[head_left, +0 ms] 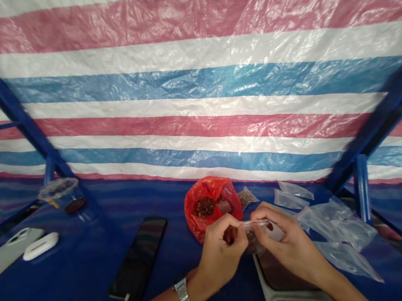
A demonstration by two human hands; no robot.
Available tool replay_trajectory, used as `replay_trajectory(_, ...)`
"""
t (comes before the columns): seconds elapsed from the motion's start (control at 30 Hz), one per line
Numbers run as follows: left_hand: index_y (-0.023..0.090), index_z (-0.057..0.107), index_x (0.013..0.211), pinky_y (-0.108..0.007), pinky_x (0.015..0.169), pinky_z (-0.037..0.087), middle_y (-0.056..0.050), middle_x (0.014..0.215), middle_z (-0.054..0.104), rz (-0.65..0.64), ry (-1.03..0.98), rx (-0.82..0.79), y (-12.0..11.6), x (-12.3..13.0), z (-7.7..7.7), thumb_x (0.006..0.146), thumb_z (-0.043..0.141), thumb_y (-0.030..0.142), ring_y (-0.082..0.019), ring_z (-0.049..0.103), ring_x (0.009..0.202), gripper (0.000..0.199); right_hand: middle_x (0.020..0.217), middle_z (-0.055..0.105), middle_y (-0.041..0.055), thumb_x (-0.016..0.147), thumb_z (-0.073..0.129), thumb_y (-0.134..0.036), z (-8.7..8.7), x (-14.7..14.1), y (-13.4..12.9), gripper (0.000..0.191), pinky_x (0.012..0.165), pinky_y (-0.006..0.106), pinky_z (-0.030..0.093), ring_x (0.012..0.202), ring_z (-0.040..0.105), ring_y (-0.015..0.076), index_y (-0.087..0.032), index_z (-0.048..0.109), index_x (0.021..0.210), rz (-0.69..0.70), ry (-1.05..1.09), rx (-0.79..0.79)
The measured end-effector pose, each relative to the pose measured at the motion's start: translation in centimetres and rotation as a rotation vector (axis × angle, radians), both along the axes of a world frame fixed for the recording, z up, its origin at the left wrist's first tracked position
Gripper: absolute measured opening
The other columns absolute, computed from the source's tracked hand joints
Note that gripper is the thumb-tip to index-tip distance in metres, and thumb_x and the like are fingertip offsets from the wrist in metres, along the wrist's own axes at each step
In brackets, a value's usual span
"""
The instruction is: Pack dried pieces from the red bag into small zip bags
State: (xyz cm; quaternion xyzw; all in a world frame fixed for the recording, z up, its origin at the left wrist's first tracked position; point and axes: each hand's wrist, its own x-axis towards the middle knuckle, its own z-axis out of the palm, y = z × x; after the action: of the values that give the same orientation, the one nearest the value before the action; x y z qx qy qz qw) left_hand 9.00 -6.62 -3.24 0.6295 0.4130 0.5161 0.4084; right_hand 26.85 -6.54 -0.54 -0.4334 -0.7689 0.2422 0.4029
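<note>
My left hand [223, 251], with a metal watch on its wrist, pinches one side of the top edge of a small clear plastic bag [255, 244]. The other side of that edge is between the thumb and fingers of my right hand [285, 240]. Something brownish fills the lower part of the bag, partly hidden by my fingers. Just behind my hands stands an open red plastic bag [192, 196] with dark brown pieces and a small scoop-like object inside. Below my right hand lies a scale [281, 270] with a dark plate and a display at its front.
Clear zip bags [333, 227] lie scattered at the right, and a small filled bag [246, 197] sits beside the red one. A black phone [139, 257], a white earbud case [41, 246], a pale phone [7, 255] and a plastic cup [64, 194] are at the left. Blue frame bars flank the striped sheet.
</note>
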Motion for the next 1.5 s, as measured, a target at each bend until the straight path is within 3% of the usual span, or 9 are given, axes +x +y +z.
replay_trajectory(0.53, 0.019, 0.057, 0.076, -0.024, 0.061, 0.039, 0.002, 0.068, 0.056, 0.058, 0.044, 0.107, -1.3, 0.2, -0.4, 0.103, 0.052, 0.032, -0.011, 0.051, 0.063, 0.03, 0.083, 0.062, -0.0009, 0.103, 0.061, -0.032, 0.1, -0.4, -0.4, 0.019, 0.07, 0.025, 0.047, 0.075, 0.06, 0.0145, -0.024, 0.068, 0.087, 0.02, -0.035, 0.049)
replay_trajectory(0.63, 0.02, 0.066, 0.103, -0.027, 0.076, 0.049, -0.003, 0.091, 0.07, 0.07, 0.065, 0.168, -1.8, 0.1, -0.5, 0.106, 0.047, 0.031, -0.016, 0.064, 0.082, 0.022, 0.083, 0.065, -0.0012, 0.1, 0.065, -0.03, 2.0, -0.3, 0.4, 0.014, 0.07, 0.024, 0.049, 0.075, 0.062, 0.0145, -0.025, 0.071, 0.089, 0.016, -0.026, 0.108)
replay_trajectory(0.7, 0.022, 0.059, 0.13, -0.034, 0.094, 0.053, -0.008, 0.118, 0.07, 0.077, 0.104, 0.256, -2.2, 0.0, -0.7, 0.105, 0.045, 0.025, -0.02, 0.066, 0.106, 0.028, 0.086, 0.067, -0.0004, 0.099, 0.067, -0.028, 3.6, -0.6, 1.3, 0.01, 0.072, 0.025, 0.05, 0.079, 0.064, 0.0156, -0.026, 0.073, 0.091, -0.006, -0.018, 0.193)
replay_trajectory(0.83, 0.021, 0.039, 0.155, -0.047, 0.117, 0.045, -0.015, 0.149, 0.057, 0.183, 0.219, 0.346, -2.6, 0.5, -1.8, 0.099, 0.047, 0.015, -0.028, 0.053, 0.139, 0.057, 0.093, 0.069, 0.0018, 0.097, 0.069, -0.023, 6.0, -2.3, 3.3, 0.009, 0.079, 0.029, 0.052, 0.088, 0.066, 0.0182, -0.027, 0.076, 0.093, 0.005, -0.029, 0.324)
replay_trajectory(1.0, 0.021, 0.019, 0.166, -0.049, 0.127, 0.034, -0.013, 0.169, 0.035, 0.222, 0.186, 0.17, -2.7, 1.2, -2.6, 0.092, 0.049, 0.009, -0.029, 0.033, 0.157, 0.081, 0.097, 0.069, 0.0032, 0.099, 0.062, -0.019, 6.6, -4.8, 5.2, 0.014, 0.083, 0.032, 0.052, 0.091, 0.067, 0.0195, -0.025, 0.073, 0.093, 0.06, -0.104, 0.378)
replay_trajectory(1.1, 0.018, 0.026, 0.164, -0.049, 0.129, 0.032, -0.013, 0.169, 0.035, 0.221, 0.145, 0.043, -2.6, 1.2, -2.2, 0.092, 0.049, 0.009, -0.029, 0.03, 0.158, 0.076, 0.094, 0.069, 0.0034, 0.099, 0.063, -0.021, 6.6, -5.9, 6.2, 0.013, 0.082, 0.032, 0.053, 0.089, 0.067, 0.0197, -0.024, 0.072, 0.09, 0.0, -0.065, 0.432)
replay_trajectory(1.2, 0.02, 0.054, 0.144, -0.046, 0.118, 0.045, -0.012, 0.144, 0.061, 0.147, 0.17, 0.006, -2.4, 1.0, -1.6, 0.084, 0.05, 0.003, -0.028, 0.056, 0.136, 0.063, 0.093, 0.069, 0.0039, 0.098, 0.062, -0.023, 6.5, -6.4, 6.7, 0.012, 0.081, 0.033, 0.054, 0.088, 0.068, 0.0202, -0.023, 0.071, 0.09, 0.013, -0.059, 0.371)
replay_trajectory(1.37, 0.023, 0.069, 0.104, -0.042, 0.096, 0.055, -0.007, 0.111, 0.072, 0.077, 0.222, 0.151, -2.3, 0.9, -1.4, 0.076, 0.051, 0.0, -0.025, 0.067, 0.106, 0.04, 0.107, 0.074, 0.0061, 0.096, 0.06, -0.018, 6.3, -6.3, 5.5, 0.018, 0.09, 0.035, 0.054, 0.098, 0.071, 0.022, -0.024, 0.076, 0.103, 0.263, -0.469, 0.032)
replay_trajectory(1.5, 0.022, 0.067, 0.085, -0.039, 0.087, 0.055, -0.004, 0.097, 0.075, 0.061, 0.257, 0.273, -2.3, 1.1, -2.0, 0.072, 0.055, 0.002, -0.025, 0.07, 0.096, 0.027, 0.118, 0.074, 0.006, 0.1, 0.052, -0.015, 7.4, -7.9, 3.6, 0.029, 0.103, 0.039, 0.05, 0.112, 0.068, 0.0225, -0.026, 0.075, 0.114, 0.235, -0.492, 0.056)
